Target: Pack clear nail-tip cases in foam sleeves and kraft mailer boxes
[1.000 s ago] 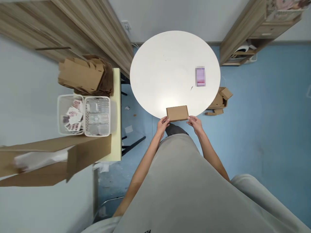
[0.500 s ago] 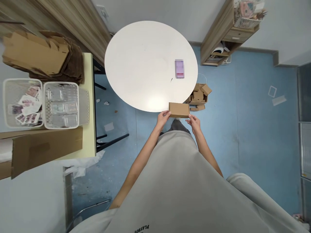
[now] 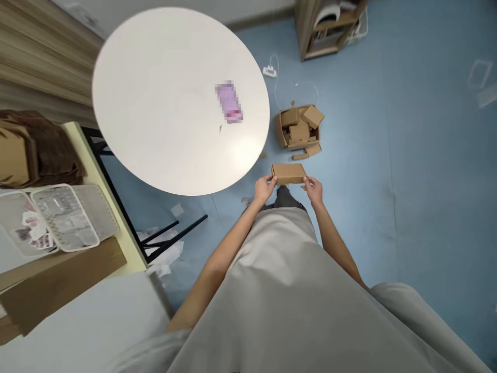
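A small closed cardboard box (image 3: 289,173) is held level in front of my body, above the floor. My left hand (image 3: 264,188) grips its left end, with the thumb against the near corner. On the other end, my right hand (image 3: 312,189) pinches the right corner between thumb and fingers. Beyond the held box stands a larger open carton (image 3: 278,132) on the floor, piled with small brown boxes (image 3: 299,133). Another small cardboard piece (image 3: 311,151) lies on the floor at the carton's near side.
A white oval table (image 3: 166,103) stands ahead to the left, bearing a blurred purple item (image 3: 230,102). At left, a yellowish table (image 3: 134,254) carries plastic baskets (image 3: 95,212) and stacked cardboard (image 3: 50,150). A wooden shelf (image 3: 305,31) and a power strip (image 3: 269,71) are at the back.
My view has turned to the right, so the oval table now sits farther left and the carton shows fully. Both hands still hold the box, which is now clear of the table edge.
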The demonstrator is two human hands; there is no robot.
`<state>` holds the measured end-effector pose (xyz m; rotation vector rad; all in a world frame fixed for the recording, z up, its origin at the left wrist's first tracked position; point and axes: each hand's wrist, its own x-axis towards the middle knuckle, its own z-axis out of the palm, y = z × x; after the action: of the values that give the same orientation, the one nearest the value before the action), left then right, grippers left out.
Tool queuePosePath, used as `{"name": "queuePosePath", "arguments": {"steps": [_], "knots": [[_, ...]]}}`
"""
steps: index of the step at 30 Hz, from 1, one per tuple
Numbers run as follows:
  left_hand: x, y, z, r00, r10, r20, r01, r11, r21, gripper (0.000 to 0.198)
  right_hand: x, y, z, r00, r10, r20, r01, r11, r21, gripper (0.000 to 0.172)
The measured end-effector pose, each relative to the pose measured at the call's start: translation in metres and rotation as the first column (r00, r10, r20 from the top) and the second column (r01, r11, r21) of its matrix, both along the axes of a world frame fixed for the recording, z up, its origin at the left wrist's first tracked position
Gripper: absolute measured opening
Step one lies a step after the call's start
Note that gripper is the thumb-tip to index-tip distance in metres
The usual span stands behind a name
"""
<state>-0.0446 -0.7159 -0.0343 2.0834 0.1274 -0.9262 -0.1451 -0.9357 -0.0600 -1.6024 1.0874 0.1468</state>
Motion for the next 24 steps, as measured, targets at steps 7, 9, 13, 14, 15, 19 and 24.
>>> {"name": "queuePosePath", "arguments": {"steps": [7,9,13,14,15,19,24], "knots": [[0.012,-0.082,-0.054,0.982,-0.074,-0.172,0.102,0.982,0.157,0.037,0.014,-0.080,-0.070,0.982,0.170,-0.087,-0.170,0.985,0.002,0.060],[0.018,-0.097,-0.075,0.977,-0.032,-0.212,0.063,0.988,0.140,0.041,0.024,-0.096,-0.089,0.975,0.205,-0.086,-0.206,0.979,0.000,0.060],[0.033,-0.122,-0.119,0.972,0.009,-0.235,0.017,0.994,0.109,0.048,0.048,-0.125,-0.132,0.966,0.235,-0.109,-0.238,0.971,-0.011,0.055],[0.038,-0.129,-0.132,0.975,0.016,-0.224,0.007,0.995,0.104,0.047,0.055,-0.133,-0.144,0.970,0.217,-0.111,-0.219,0.976,-0.001,0.054],[0.043,-0.136,-0.145,0.977,0.025,-0.213,-0.004,0.995,0.098,0.045,0.061,-0.141,-0.157,0.974,0.198,-0.109,-0.198,0.980,0.015,0.054],[0.065,-0.168,-0.205,0.968,0.081,-0.237,-0.069,0.996,0.057,0.047,0.086,-0.177,-0.213,0.979,0.179,-0.102,-0.172,0.982,0.072,0.055],[0.080,-0.192,-0.269,0.958,0.146,-0.247,-0.151,0.989,-0.001,0.061,0.112,-0.205,-0.266,0.971,0.200,-0.128,-0.183,0.974,0.135,0.050]]}}
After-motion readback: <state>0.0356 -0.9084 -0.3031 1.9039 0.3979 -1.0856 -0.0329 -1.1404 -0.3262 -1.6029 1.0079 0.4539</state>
